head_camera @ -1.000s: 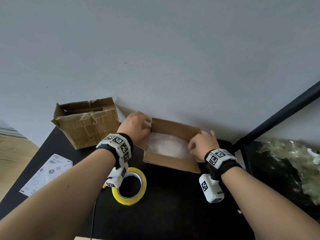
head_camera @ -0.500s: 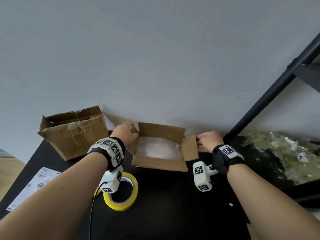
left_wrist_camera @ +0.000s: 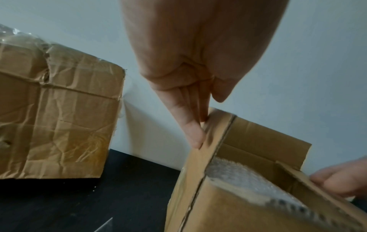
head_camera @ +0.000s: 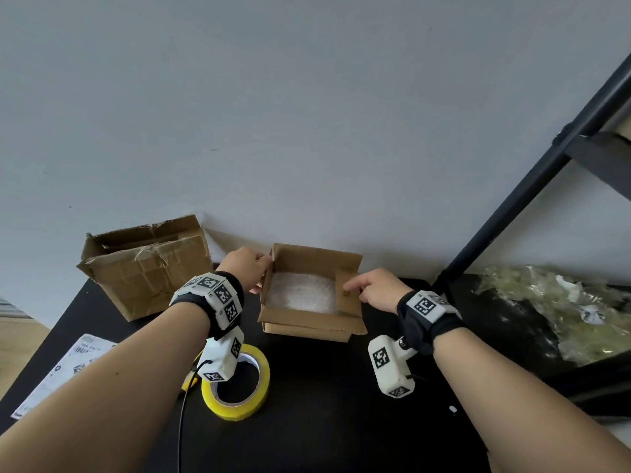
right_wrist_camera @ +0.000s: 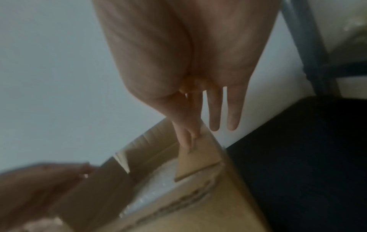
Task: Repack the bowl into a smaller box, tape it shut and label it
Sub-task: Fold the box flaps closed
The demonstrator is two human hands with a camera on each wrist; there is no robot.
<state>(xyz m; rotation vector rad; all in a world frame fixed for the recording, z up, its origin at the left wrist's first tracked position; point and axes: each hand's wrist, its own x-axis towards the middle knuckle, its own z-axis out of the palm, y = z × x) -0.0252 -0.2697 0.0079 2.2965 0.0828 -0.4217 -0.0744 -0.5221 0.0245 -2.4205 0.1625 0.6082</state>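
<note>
The small cardboard box [head_camera: 309, 322] stands on the black table with its top flaps up. White bubble wrap [head_camera: 300, 295] fills it, and no bowl shows. My left hand [head_camera: 251, 269] is at the box's left side. Its straight fingers [left_wrist_camera: 193, 133] press the outer face of the left flap [left_wrist_camera: 210, 141], with the thumb clear of it. My right hand [head_camera: 370, 288] pinches the right flap [head_camera: 346, 295] between thumb and forefinger [right_wrist_camera: 185, 138] and tilts it in over the wrap. Its other two fingers stay straight.
A larger, crumpled cardboard box [head_camera: 146, 268] stands at the back left against the wall. A yellow tape roll [head_camera: 235, 380] lies under my left wrist, with a printed label sheet [head_camera: 65, 367] at the table's left edge. Crumpled clear plastic [head_camera: 553, 308] and a black shelf post [head_camera: 532, 199] are at the right.
The right flap lay spread outward half a second ago; my right hand has lifted it and swung it in over the box. My left hand has stayed at the left flap.
</note>
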